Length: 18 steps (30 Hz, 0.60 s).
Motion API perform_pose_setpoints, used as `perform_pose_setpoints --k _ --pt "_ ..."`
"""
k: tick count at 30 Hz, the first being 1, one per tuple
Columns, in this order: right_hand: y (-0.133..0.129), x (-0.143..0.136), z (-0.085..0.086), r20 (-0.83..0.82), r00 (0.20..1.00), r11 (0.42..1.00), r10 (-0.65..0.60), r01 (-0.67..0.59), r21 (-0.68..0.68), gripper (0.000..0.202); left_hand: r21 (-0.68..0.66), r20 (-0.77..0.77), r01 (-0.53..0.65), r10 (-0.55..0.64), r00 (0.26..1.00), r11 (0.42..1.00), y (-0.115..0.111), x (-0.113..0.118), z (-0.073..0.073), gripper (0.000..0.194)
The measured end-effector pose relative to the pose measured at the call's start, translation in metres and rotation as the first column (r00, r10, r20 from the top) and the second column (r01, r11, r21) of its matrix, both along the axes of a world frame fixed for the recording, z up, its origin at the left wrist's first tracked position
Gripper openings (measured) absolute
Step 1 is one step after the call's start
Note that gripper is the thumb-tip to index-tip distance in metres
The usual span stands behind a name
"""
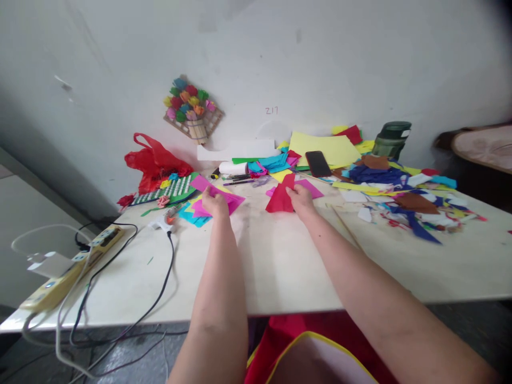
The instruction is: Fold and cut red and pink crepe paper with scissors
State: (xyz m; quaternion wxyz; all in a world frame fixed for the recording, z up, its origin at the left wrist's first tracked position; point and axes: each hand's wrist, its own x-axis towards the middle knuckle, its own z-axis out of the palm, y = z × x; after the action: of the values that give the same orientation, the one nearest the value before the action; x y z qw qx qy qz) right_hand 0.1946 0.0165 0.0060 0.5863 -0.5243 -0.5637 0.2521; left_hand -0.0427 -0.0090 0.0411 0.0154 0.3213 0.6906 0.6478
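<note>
My left hand (215, 204) is closed, thumb on top, on some pink paper (202, 185) at the left middle of the table. Yellow and blue paper (192, 214) sheets lie beside and under it. My right hand (301, 200) pinches the edge of a red piece of paper (280, 198), which stands tilted up from the tabletop. Behind that hand shows another pink paper (310, 188); whether the fingers touch it I cannot tell. The two hands are apart, with bare tabletop between them.
A hot glue gun (164, 220) with its cord and a power strip (76, 266) occupy the left side. Behind are a red plastic bag (156, 160) and a phone (318, 164). Coloured paper scraps (416, 202) and a dark green bottle (391, 140) stand right. A thin stick (344, 226) lies by my right forearm.
</note>
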Motion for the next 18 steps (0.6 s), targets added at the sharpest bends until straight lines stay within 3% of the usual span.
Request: perform_pose_setpoints --k 7,11,13,16,18 --pt "-0.007 0.001 0.006 -0.050 0.998 0.999 -0.027 0.026 -0.023 0.029 -0.159 0.030 -0.064 0.069 0.997 0.985 -0.011 0.002 0.007 0.043" --pt "-0.007 0.002 0.009 -0.201 0.979 0.999 0.016 -0.025 -0.042 0.024 -0.269 -0.007 -0.214 0.221 0.975 0.939 -0.021 0.011 0.012 0.046" --pt "-0.005 0.004 0.010 -0.340 0.939 0.997 0.055 -0.071 -0.035 0.020 -0.249 -0.068 -0.219 0.209 0.976 0.943 -0.028 0.017 0.015 0.055" --pt "-0.002 0.008 0.013 -0.554 0.825 0.992 0.110 -0.122 0.015 0.012 -0.126 -0.166 -0.109 0.087 0.982 0.986 -0.035 0.027 0.021 0.053" --pt "-0.001 0.012 0.015 -0.654 0.744 0.990 0.133 -0.131 0.052 0.011 -0.049 -0.196 -0.089 0.078 0.978 0.995 -0.034 0.033 0.023 0.052"
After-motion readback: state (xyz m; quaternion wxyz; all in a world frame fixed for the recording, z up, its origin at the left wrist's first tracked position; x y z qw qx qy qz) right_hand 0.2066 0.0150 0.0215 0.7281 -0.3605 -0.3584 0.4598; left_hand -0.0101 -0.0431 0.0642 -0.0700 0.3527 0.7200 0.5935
